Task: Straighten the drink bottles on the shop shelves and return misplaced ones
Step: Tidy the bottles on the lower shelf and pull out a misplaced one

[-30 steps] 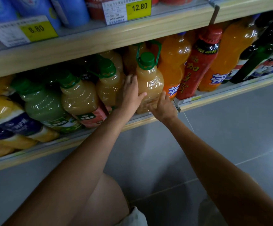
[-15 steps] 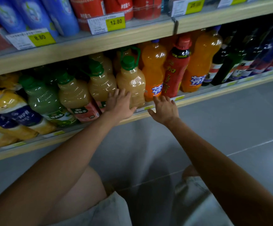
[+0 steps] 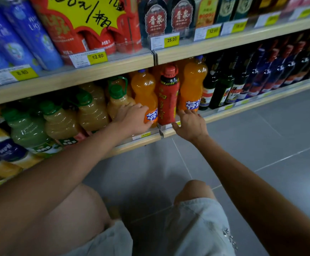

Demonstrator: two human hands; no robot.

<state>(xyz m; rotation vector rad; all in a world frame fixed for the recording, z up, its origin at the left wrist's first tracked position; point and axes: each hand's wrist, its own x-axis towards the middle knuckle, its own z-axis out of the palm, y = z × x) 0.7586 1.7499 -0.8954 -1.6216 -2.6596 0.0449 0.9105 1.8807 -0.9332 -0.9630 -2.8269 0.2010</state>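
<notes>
On the lower shelf an orange soda bottle stands beside a red bottle, with a second orange soda bottle to its right. My left hand grips the first orange bottle low down, thumb across its blue label and fingers round its left side. Just left of that hand stands a pale juice jug with a green cap. With fingers spread and straight, my right hand lies at the shelf edge below the red bottle and second orange bottle and holds nothing.
More pale and green juice jugs fill the shelf's left side. Dark wine bottles and blue bottles stand to the right. The upper shelf carries blue and red cans with price tags. My knees are over grey floor tiles.
Both hands have left the pale juice jug and moved right. The left hand now grips the orange soda bottle. The right hand has shifted to below the red bottle.
</notes>
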